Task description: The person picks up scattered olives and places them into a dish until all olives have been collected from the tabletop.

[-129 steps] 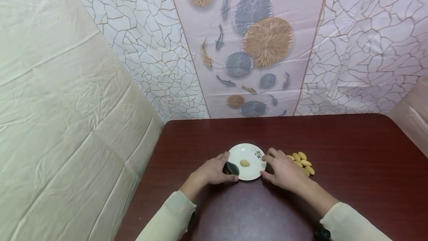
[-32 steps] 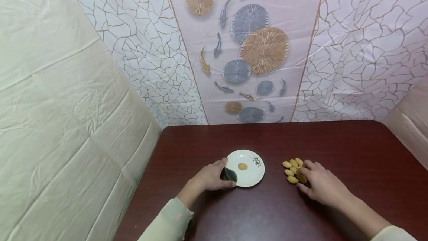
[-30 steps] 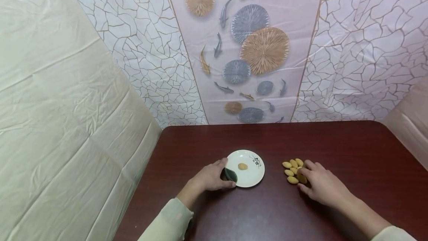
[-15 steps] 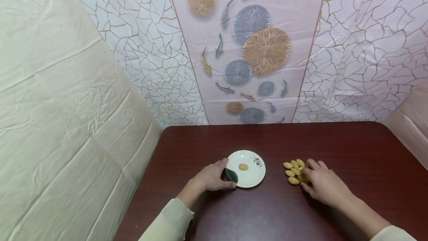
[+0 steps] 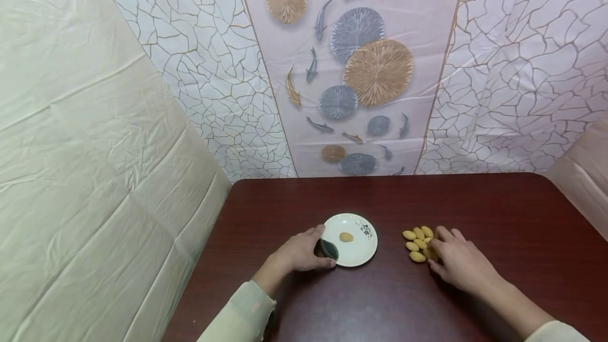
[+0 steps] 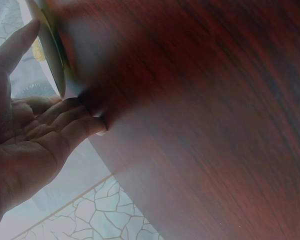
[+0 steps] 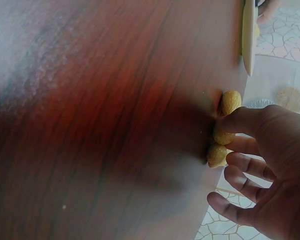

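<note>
My left hand holds the left rim of a small white plate with a dark green patch and a flower print. Thumb and fingers curve along that rim in the left wrist view. One tan, oval, nut-like piece lies in the middle of the plate. To the right, several similar yellow-tan pieces lie in a tight cluster on the table. My right hand pinches a piece at the cluster's right edge between thumb and forefinger, which partly hide it. Its other fingers are loosely bent.
A dark red-brown table bears everything. A patterned cloth hangs behind its far edge, and a pale cloth slopes down along the left side.
About four seconds ago both hands were at the plate; my right hand has since moved right to the cluster. Over the last second its fingers shifted only slightly. My left hand stayed on the rim.
</note>
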`<state>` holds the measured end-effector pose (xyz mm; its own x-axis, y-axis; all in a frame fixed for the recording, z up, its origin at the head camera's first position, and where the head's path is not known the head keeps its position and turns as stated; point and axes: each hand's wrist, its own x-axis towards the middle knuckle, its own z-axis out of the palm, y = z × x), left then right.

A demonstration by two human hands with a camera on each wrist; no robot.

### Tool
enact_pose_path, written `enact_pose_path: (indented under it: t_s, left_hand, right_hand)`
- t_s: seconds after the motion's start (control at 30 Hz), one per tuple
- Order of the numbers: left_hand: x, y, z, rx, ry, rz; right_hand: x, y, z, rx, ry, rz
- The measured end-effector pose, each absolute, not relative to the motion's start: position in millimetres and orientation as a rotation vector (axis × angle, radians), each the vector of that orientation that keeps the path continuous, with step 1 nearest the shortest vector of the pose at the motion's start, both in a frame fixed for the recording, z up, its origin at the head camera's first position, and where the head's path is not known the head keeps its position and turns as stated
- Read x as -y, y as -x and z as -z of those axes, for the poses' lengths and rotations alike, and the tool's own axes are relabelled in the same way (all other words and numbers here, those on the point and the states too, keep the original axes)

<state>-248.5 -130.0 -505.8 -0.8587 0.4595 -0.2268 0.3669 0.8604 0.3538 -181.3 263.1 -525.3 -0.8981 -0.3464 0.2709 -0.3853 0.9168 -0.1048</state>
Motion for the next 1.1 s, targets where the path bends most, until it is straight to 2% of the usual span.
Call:
enact_pose_path:
  t_s: [1.1]
  left_hand:
    - [129.0,247.7,507.7,-2.740,-0.601,-0.407]
  right_hand:
    - [-241.8,176.7,505.0,2.741,-0.579,-0.296]
